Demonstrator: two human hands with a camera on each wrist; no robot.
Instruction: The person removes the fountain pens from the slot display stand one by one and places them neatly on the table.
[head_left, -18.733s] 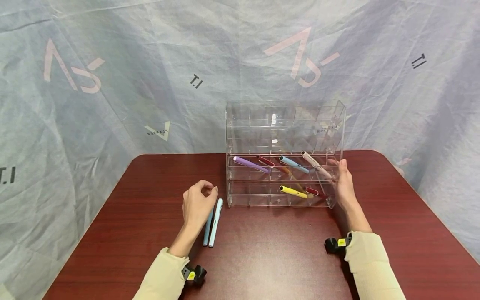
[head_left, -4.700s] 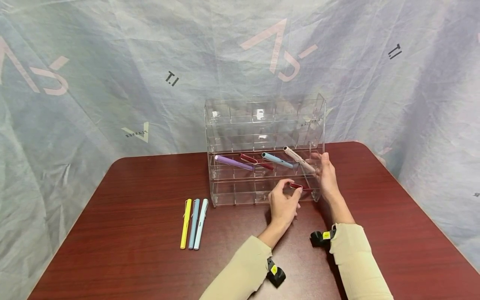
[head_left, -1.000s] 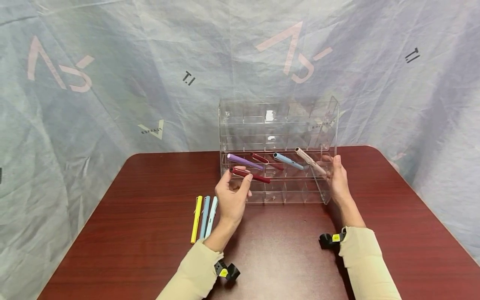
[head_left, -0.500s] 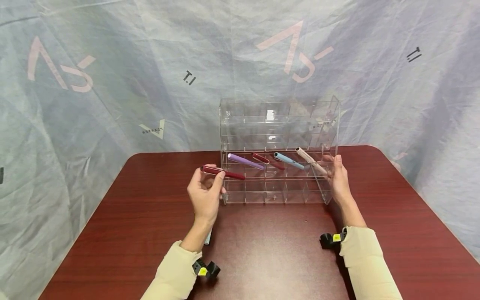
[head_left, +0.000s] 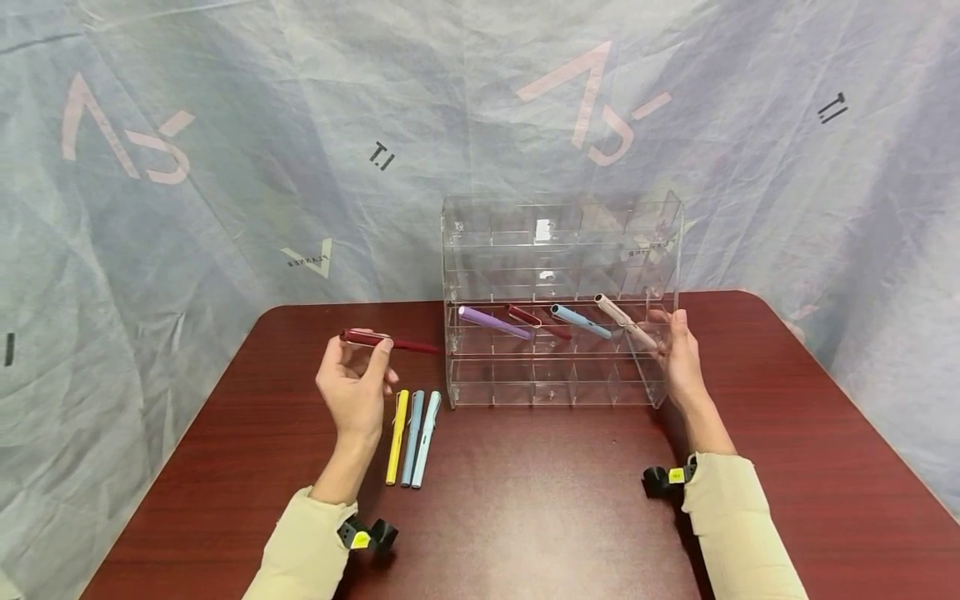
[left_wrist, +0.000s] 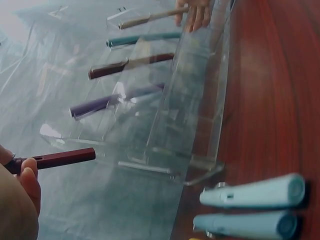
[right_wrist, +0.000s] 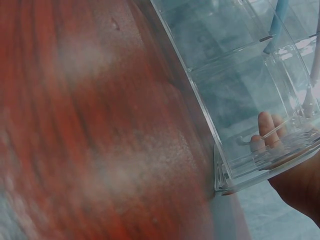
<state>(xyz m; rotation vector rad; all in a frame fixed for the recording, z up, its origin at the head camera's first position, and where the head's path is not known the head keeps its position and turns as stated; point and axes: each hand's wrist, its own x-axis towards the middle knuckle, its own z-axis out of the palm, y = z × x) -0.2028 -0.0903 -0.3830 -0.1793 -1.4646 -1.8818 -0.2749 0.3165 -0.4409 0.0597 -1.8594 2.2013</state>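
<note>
My left hand pinches a dark red pen between thumb and fingers, raised left of the clear acrylic rack. The left wrist view shows the barrel of that pen pointing toward the rack. At the rack's right side panel, my right hand grips it, thumb in front and fingers behind the clear plastic. A purple pen, another dark red pen, a light blue pen and a pale pink pen lean in one middle tier.
Left of the rack, a yellow pen, a blue pen and a pale mint pen lie side by side on the reddish-brown table. A grey printed cloth hangs behind the table.
The yellow pen went from the rack's lower tier to the table beside the two others. My left hand took the lower dark red pen out and moved left with it. The right hand stays put.
</note>
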